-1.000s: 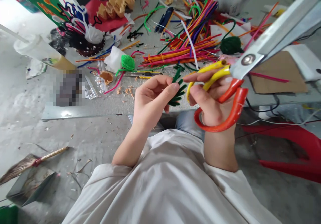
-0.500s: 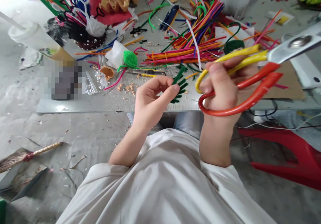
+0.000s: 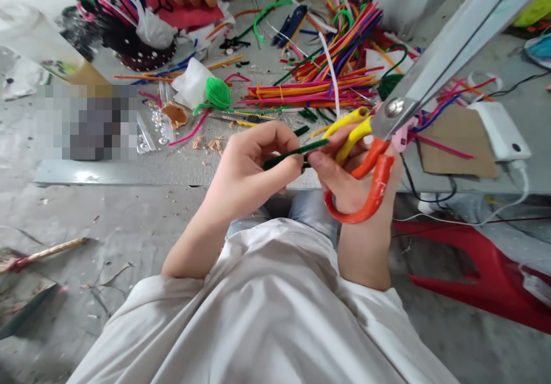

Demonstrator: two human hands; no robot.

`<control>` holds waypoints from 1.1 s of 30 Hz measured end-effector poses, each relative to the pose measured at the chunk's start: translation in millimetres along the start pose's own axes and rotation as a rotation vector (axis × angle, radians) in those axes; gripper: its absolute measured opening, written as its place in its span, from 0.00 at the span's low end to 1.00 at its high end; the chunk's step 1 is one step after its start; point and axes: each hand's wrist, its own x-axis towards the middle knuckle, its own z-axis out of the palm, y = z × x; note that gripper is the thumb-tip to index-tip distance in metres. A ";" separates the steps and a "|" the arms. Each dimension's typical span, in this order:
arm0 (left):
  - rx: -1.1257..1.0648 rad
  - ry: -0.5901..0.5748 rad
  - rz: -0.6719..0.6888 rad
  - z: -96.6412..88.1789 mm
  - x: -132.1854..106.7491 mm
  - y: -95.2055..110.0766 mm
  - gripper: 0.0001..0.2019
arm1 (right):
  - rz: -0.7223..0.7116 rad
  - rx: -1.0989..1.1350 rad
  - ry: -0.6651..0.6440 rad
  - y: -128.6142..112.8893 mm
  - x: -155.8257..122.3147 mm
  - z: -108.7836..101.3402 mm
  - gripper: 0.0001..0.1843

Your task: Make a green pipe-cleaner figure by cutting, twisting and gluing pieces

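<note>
My left hand (image 3: pixel 262 163) is closed, pinching dark green pipe cleaner pieces (image 3: pixel 297 153) between thumb and fingers. Close against it on the right, my right hand (image 3: pixel 344 169) is wrapped around the handles of large scissors (image 3: pixel 394 107). One handle is yellow, the other red-orange, and the shut blades point up and to the right, away from me. My right thumb and fingertips are at the right end of the green pieces; whether they grip them I cannot tell. Part of the pieces is hidden behind my fingers.
A pile of coloured pipe cleaners (image 3: pixel 310 90) lies behind my hands. Left of it are a green yarn ball (image 3: pixel 218 92), a utility knife (image 3: pixel 253 118) and an eggshell-like brown piece (image 3: pixel 174 116). Cardboard (image 3: pixel 456 146) and a white power strip (image 3: pixel 499 130) are on the right.
My right hand has moved left and down to my left hand, bringing the scissors, whose blades now point more upward. The green pieces have turned from a fanned bunch to lying nearly sideways.
</note>
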 end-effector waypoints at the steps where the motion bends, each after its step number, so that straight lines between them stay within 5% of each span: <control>1: -0.019 0.008 0.004 0.0 0.6 -2.8 0.06 | -0.012 0.032 0.051 -0.1 0.3 4.1 0.16; 6: -0.139 0.093 0.027 9.2 4.4 -27.9 0.14 | -0.104 0.104 0.219 13.3 -2.8 15.2 0.13; 11: -0.048 0.150 0.130 10.5 8.1 -28.4 0.17 | -0.035 0.136 0.011 32.7 -24.9 -10.3 0.15; 17: 0.142 -0.030 0.206 -2.6 11.7 3.4 0.15 | 0.215 -0.079 -0.234 25.1 -58.9 -30.4 0.24; 22: 0.188 -0.116 0.256 -5.6 14.6 15.7 0.10 | 0.264 -0.164 -0.392 11.6 -58.2 -31.3 0.24; 33: 0.304 -0.164 0.315 -8.4 18.9 21.1 0.04 | 0.284 -0.228 -0.400 10.9 -54.9 -30.8 0.26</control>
